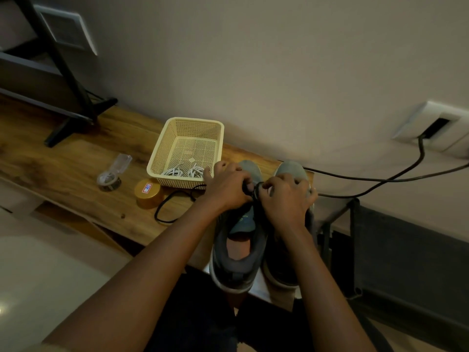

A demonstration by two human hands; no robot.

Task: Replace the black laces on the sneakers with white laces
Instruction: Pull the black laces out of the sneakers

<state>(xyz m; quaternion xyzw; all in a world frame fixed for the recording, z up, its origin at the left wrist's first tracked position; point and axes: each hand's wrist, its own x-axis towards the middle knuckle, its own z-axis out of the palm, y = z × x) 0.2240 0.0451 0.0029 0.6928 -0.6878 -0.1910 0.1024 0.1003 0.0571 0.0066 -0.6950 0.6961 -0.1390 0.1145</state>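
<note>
Over wooden shelf (pixel 76 158), left hand (pixel 227 190) and right hand (pixel 285 199) curl fingers (pixel 238 175), pinching black lace (pixel 255 189) between 2 sneakers (pixel 237 265).

I log: grey sneakers (pixel 238 260); cream perforated basket (pixel 162 148); white laces (pixel 184 172) inside; black lace (pixel 162 207); brown wood-grain table (pixel 76 158); gold lid (pixel 148 193).

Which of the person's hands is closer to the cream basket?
Left. The left hand is right beside the near corner of the basket, over the left sneaker. The right hand is farther off, over the right sneaker, on the left hand's far side.
</note>
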